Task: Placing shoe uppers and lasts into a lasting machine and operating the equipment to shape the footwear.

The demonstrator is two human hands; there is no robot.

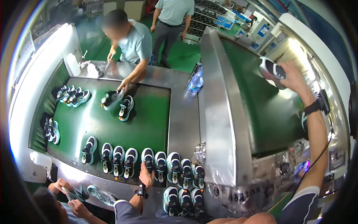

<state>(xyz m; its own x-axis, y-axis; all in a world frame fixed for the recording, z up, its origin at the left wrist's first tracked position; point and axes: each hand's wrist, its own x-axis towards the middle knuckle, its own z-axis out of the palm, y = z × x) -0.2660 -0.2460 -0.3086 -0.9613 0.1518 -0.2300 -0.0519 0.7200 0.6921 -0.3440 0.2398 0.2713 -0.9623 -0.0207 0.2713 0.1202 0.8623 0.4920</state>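
My right hand [294, 76] is stretched out at the far right, closed on a white, grey and black sneaker [271, 70] held over the raised green belt [242, 78]. Low in the middle, my left hand [146, 176] has its fingers around the heel end of a black and white sneaker [148, 157] at the front edge of the lower green belt [145, 123]. Next to it on the right stands another black sneaker [160, 164]; on the left a similar sneaker [130, 160] belongs to a row. Several more sneakers [174, 164] stand on the metal ledge nearer me.
Across the belt, a co-worker's hand [125, 85] holds a sneaker [112, 99]. Another person's hands [71, 192] work at the lower left. A metal side wall [220, 112] separates the belts. A plastic bottle [195, 81] and clear plastic bags [238, 196] lie around it.
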